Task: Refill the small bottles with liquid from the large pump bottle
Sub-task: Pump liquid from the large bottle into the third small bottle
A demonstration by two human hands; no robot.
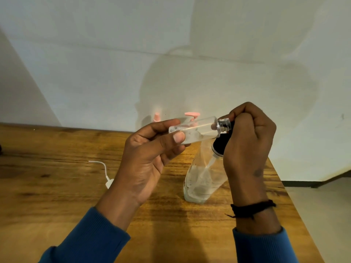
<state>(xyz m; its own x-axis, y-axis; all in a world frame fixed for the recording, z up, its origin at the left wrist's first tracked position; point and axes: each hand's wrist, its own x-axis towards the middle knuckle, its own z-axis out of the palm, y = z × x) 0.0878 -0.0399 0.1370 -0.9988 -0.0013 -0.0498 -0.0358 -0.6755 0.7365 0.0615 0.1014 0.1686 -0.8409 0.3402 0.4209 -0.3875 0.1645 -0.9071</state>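
My left hand [152, 158] holds a small clear bottle [197, 130] on its side, neck pointing right. The bottle's open threaded neck [224, 124] meets the black pump head [221, 144] of the large clear pump bottle [203, 179], which stands tilted on the wooden table [57, 186]. My right hand [248, 141] is closed over the pump head, covering its spout. Whitish liquid fills the lower part of the large bottle. Two pink-topped bottles [191, 115] stand behind by the wall, mostly hidden by the small bottle and my left hand.
A white pump insert with a thin tube [106, 173] lies on the table left of my left hand. The table's right edge [288, 196] runs close to the large bottle, with floor beyond. A pale wall rises behind the table.
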